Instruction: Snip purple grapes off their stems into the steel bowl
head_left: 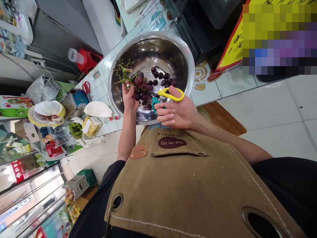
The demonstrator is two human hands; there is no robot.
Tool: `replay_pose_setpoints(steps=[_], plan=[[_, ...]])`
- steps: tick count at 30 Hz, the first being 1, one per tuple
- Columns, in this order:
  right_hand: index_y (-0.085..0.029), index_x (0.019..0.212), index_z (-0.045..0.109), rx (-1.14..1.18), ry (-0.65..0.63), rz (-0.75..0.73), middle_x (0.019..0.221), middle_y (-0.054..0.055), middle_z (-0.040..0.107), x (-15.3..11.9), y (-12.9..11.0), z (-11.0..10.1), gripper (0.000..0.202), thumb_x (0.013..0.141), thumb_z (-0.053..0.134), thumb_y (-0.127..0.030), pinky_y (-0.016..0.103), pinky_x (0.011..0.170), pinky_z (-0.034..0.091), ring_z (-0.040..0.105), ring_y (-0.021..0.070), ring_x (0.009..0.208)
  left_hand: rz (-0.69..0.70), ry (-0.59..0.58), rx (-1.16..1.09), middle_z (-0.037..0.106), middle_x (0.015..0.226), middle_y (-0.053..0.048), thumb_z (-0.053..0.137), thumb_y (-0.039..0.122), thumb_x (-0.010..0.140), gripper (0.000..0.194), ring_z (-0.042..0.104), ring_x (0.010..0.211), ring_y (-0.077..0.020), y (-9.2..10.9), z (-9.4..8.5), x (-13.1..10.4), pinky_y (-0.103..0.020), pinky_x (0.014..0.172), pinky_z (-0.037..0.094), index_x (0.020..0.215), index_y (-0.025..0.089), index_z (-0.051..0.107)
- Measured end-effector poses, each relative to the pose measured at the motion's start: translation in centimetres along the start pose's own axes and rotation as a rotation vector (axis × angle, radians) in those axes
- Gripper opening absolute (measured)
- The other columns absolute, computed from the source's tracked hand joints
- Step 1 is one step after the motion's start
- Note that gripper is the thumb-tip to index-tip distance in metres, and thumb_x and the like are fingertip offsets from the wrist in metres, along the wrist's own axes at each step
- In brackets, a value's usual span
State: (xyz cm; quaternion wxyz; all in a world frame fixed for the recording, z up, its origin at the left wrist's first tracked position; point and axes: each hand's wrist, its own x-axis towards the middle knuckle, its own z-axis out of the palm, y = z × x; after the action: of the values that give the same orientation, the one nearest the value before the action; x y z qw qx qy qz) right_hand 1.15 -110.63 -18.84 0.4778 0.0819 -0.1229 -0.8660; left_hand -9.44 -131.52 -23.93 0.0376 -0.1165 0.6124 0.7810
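My left hand (130,97) is closed round a bunch of dark purple grapes (140,82), whose bare green stem branches spread to the upper left. The bunch hangs over a large steel bowl (189,66). Several loose grapes (164,76) lie on the bowl's bottom. In my right hand (179,110) is a pair of scissors (177,96) with one yellow and one teal handle loop. Thumb and fingers sit in the loops, which are apart. The scissors' blades point at the bunch's lower right; their tips are hard to make out among the grapes.
The bowl stands on a tiled counter (205,87). To its left lie red-handled scissors (86,87), a red jug (90,61), a white dish (97,109) and green grapes (75,130). Black bins (190,33) stand behind, and a yellow sign (234,43) is at upper right.
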Motion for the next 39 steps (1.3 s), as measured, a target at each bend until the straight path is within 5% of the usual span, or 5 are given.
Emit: replay_pose_setpoints(steps=[9,15,23,27,39], plan=[[-0.025,0.086,0.039,0.102,0.075,-0.085,0.053,-0.010,0.032,0.1,-0.1,0.7,0.052,0.112,0.036,-0.071,0.020,0.039,0.036,0.039,0.0113,0.044,0.037,-0.017,0.049,0.073,0.119,-0.001,0.090,0.038,0.087,0.032,0.065,0.140,-0.0237,-0.8,0.1,0.4,-0.040,0.123,0.052,0.103,0.027,0.066],[-0.024,0.085,0.040,0.099,0.132,-0.111,0.050,-0.010,0.029,0.2,-0.3,0.6,0.047,0.119,0.026,-0.053,0.018,0.037,0.033,0.038,0.0105,0.040,0.001,-0.010,0.097,0.074,0.121,-0.002,0.090,0.043,0.088,0.035,0.064,0.142,-0.0249,-1.0,0.2,0.7,-0.040,0.123,0.052,0.107,0.027,0.066],[-0.022,0.092,0.049,-0.149,0.126,-0.047,0.071,-0.002,0.054,-0.1,-0.7,-0.5,0.062,0.099,0.052,-0.084,0.022,0.051,0.047,0.055,0.0136,0.063,-0.007,0.035,0.060,0.073,0.128,-0.002,0.085,0.046,0.093,0.029,0.067,0.138,-0.0252,-0.7,0.5,2.4,-0.042,0.118,0.058,0.109,0.028,0.069],[-0.022,0.091,0.050,-0.201,0.162,-0.094,0.070,-0.002,0.052,-0.3,-0.7,-0.3,0.068,0.096,0.047,-0.090,0.024,0.052,0.048,0.053,0.0143,0.061,0.010,0.073,0.069,0.072,0.128,-0.001,0.087,0.040,0.091,0.027,0.067,0.137,-0.0233,-0.5,0.3,2.7,-0.039,0.117,0.059,0.105,0.027,0.068],[-0.023,0.093,0.048,-0.219,-0.030,-0.005,0.065,-0.005,0.045,-0.1,0.1,0.4,0.068,0.095,0.047,-0.091,0.024,0.048,0.047,0.046,0.0137,0.056,0.208,0.073,0.164,0.074,0.118,-0.003,0.095,0.047,0.081,0.041,0.063,0.141,-0.0252,-2.2,0.8,1.8,-0.038,0.124,0.049,0.095,0.023,0.066]])
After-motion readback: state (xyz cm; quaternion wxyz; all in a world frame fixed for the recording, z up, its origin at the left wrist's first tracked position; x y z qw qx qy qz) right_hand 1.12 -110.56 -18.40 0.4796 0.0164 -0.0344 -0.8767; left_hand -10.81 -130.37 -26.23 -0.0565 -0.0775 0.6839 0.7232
